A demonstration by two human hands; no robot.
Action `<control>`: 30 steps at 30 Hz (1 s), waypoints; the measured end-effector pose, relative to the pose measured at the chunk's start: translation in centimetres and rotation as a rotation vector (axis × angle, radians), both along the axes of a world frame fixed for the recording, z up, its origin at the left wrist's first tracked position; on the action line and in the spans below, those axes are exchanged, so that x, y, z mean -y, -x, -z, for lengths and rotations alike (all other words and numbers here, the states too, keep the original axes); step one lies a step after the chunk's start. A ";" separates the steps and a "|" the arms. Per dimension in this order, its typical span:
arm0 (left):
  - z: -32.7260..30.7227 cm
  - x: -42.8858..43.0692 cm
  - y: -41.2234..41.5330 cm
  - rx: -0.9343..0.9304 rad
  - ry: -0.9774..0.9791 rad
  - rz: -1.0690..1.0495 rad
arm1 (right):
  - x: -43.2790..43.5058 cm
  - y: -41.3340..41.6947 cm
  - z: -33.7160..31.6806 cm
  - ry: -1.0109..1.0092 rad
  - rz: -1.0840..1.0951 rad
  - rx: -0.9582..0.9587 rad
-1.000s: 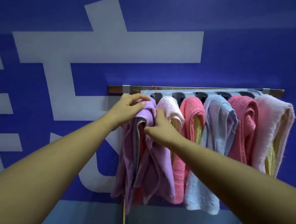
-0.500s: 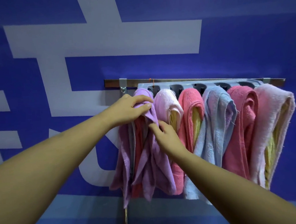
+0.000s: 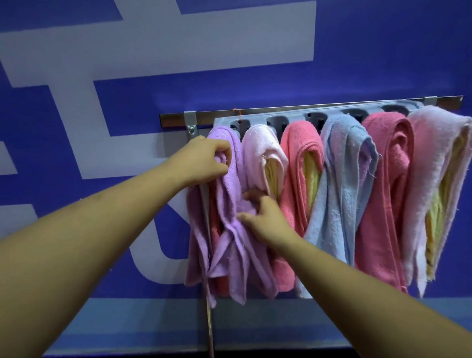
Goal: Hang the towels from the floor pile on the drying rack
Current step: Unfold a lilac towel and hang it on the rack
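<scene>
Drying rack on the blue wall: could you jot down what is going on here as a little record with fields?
Rack: grey drying rack hung on a metal rail
Towels, left to right: purple towel, pale pink towel, coral towel, light blue towel, deep pink towel, far-right pale pink towel
Left hand: grips the purple towel near its top
Right hand: pinches the purple towel's folds lower down
Floor pile: not in view
</scene>
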State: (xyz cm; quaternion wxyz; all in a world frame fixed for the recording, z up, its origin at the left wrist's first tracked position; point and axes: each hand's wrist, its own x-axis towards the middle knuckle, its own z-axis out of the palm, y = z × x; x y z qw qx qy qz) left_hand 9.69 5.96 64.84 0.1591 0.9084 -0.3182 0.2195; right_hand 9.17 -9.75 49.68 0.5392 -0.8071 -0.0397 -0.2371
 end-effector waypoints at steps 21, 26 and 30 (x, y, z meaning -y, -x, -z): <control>2.4 0.0 2.1 -0.193 0.224 -0.027 | -0.2 7.5 6.8 0.266 -0.084 -0.490; 6.3 -1.2 5.5 -0.244 0.223 -0.083 | -0.2 13.2 7.9 0.426 -0.087 -0.439; 11.3 -2.1 8.3 -0.328 0.148 -0.110 | 0.2 16.7 8.4 0.568 -0.018 -0.423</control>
